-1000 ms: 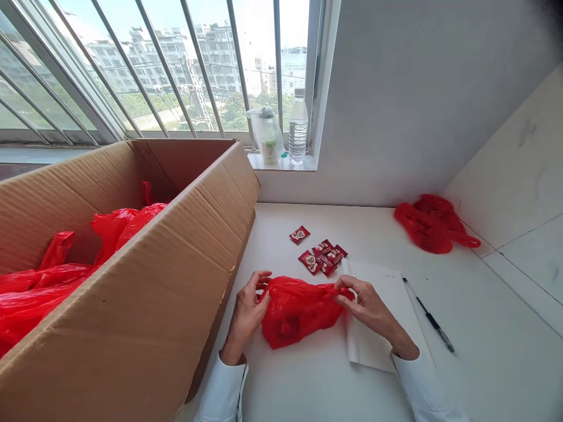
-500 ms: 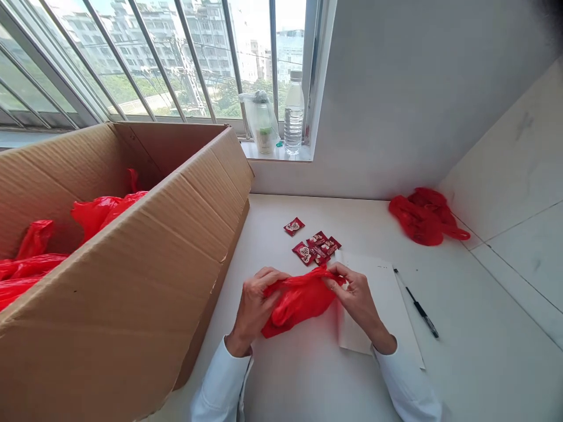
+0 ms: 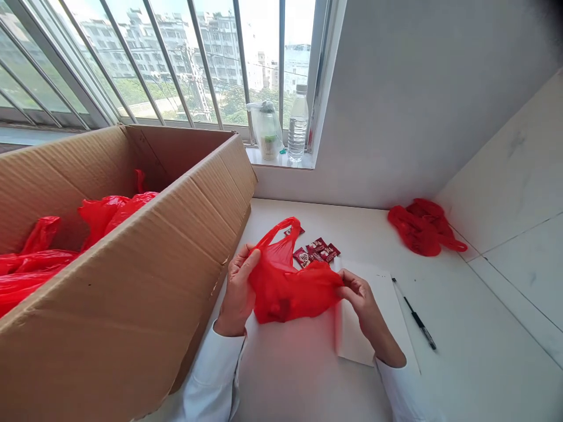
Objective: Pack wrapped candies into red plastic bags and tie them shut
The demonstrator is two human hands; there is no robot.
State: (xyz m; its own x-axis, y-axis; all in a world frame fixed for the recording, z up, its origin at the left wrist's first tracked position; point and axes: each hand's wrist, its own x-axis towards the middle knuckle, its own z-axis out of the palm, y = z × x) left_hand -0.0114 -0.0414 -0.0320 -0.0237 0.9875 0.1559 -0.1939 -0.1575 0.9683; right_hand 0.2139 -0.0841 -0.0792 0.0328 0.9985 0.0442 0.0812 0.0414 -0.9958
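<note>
A small red plastic bag (image 3: 288, 287) hangs between both hands just above the white table (image 3: 308, 381), one handle loop standing up at its top. My left hand (image 3: 237, 290) pinches the bag's left edge with thumb and fingers. My right hand (image 3: 358, 296) grips its right edge, fingers curled. Something dark shows faintly through the plastic low in the bag. Behind the bag lie several small red candy packets (image 3: 319, 252), partly hidden by it.
A large open cardboard box (image 3: 145, 275) holding red bags (image 3: 101, 214) fills the left. A white paper sheet (image 3: 373, 316) and black pen (image 3: 417, 322) lie to the right. A heap of red bags (image 3: 422, 225) sits by the wall. A water bottle (image 3: 298, 126) stands on the windowsill.
The bag was lying bunched on the table; both hands have lifted it and pulled it apart, and a handle loop now sticks up.
</note>
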